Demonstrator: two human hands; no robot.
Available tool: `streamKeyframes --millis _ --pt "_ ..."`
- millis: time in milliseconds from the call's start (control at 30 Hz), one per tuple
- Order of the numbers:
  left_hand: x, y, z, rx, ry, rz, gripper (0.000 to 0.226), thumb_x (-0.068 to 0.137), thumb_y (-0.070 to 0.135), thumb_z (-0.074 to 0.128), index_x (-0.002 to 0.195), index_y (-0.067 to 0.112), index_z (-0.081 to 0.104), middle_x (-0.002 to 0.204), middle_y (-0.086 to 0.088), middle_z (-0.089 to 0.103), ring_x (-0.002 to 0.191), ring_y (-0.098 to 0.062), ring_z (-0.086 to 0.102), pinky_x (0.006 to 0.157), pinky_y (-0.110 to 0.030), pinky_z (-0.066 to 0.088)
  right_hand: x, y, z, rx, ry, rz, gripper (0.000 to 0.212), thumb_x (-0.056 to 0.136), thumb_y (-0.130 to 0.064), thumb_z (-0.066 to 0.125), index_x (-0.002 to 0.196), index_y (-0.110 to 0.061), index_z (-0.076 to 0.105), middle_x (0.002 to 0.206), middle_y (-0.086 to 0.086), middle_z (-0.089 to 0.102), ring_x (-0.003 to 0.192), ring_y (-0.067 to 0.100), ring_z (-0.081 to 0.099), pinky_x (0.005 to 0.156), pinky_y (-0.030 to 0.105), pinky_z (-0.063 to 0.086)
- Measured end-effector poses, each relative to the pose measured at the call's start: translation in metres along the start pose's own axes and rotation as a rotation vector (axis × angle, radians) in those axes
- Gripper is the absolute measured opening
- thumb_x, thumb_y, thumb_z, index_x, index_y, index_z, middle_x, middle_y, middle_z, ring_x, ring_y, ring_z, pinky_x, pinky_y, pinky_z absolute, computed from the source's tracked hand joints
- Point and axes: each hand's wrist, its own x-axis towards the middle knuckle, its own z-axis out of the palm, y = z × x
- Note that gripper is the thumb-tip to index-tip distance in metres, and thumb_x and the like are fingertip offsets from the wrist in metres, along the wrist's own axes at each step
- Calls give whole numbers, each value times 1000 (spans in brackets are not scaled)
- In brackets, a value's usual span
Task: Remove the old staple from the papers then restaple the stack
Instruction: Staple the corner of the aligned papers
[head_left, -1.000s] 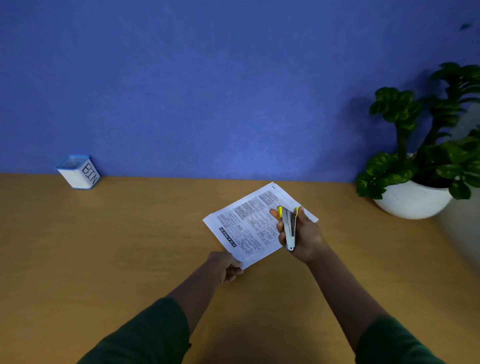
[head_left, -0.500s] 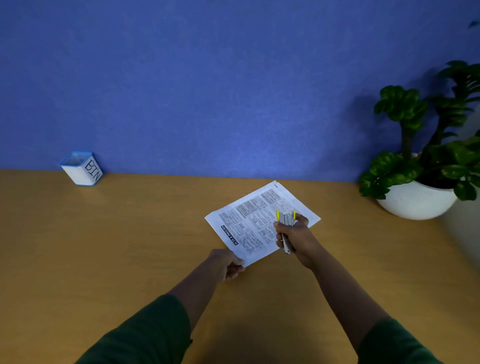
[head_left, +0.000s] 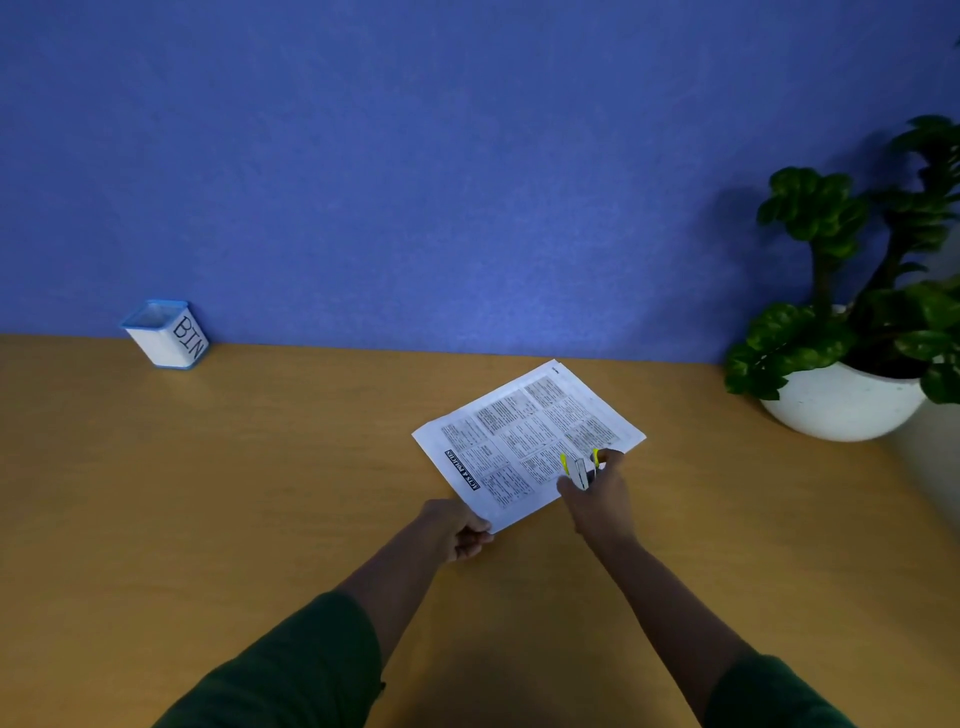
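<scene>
A printed paper stack (head_left: 524, 441) lies skewed on the wooden table (head_left: 208, 493), slightly right of centre. My left hand (head_left: 460, 530) pinches the stack's near corner. My right hand (head_left: 597, 499) holds a small grey tool with yellow grips (head_left: 579, 467), a stapler or staple remover, its tip over the stack's right near edge. The staple itself is too small to see.
A small white container with a blue rim, labelled BIN (head_left: 166, 335), stands at the back left against the blue wall. A potted plant in a white bowl (head_left: 841, 400) sits at the back right.
My right hand has tipped the tool forward and lowered it toward the paper's right edge. My left hand keeps its hold on the near corner.
</scene>
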Motion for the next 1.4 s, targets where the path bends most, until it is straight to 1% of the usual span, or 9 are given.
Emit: streamKeyframes --millis 133,233,400,433,567,667,800,1000,1400 --pt "-1 0 0 -4 1 7 13 81 -12 62 78 -2 56 72 -14 63 60 -19 62 52 -28 49 -4 11 2 -127 30 -20 29 82 -15 63 102 -14 43 83 7 60 67 23 57 61 29 45" --pt "-1 1 -1 -4 7 14 13 80 -12 63 79 -2 56 73 -15 64 60 -19 63 52 -28 49 -5 14 5 -225 4 -10 32 85 -21 59 113 -15 46 79 2 59 72 21 56 64 28 40" --pt "-2 3 0 5 6 16 13 80 -12 64 82 -1 57 73 -14 64 59 -19 63 51 -28 50 -4 21 13 -102 -79 68 60 90 -22 57 142 -10 30 120 12 53 106 24 55 88 38 45" --pt "-2 3 1 9 8 16 13 80 -12 64 83 -2 58 73 -14 64 57 -18 63 50 -28 50 -5 21 15 -56 -100 106 60 90 -25 58 141 -10 32 122 10 54 105 23 56 85 36 46" --pt "-3 4 1 19 13 18 15 79 -11 65 88 -2 58 72 -13 64 56 -17 63 49 -28 50 -9 22 19 66 -201 274 48 87 -47 56 112 -7 45 80 2 47 57 12 42 46 22 34" --pt "-4 5 1 11 5 19 15 80 -12 64 87 -1 57 73 -13 64 60 -18 63 52 -28 50 -11 25 18 -6 -284 328 50 87 -59 46 95 -10 47 70 2 44 50 11 38 40 18 31" --pt "-8 6 4 2 -6 30 15 79 -11 66 86 -1 57 74 -13 63 60 -18 62 51 -29 49 -20 26 12 -3 -495 413 50 91 -58 41 67 -13 45 56 1 40 41 9 35 38 16 28" --pt "-12 5 10 38 28 67 14 79 -10 67 77 -1 56 71 -13 64 58 -19 62 49 -29 48 -21 33 21 197 -588 551 41 87 -49 56 81 -9 61 66 4 57 49 13 55 44 20 38" --pt "-14 6 6 108 150 119 19 77 -8 70 69 -2 54 64 -15 62 54 -20 63 48 -30 48 -14 30 31 319 -617 597 35 87 -43 58 86 -8 62 68 4 61 47 11 57 39 17 40"
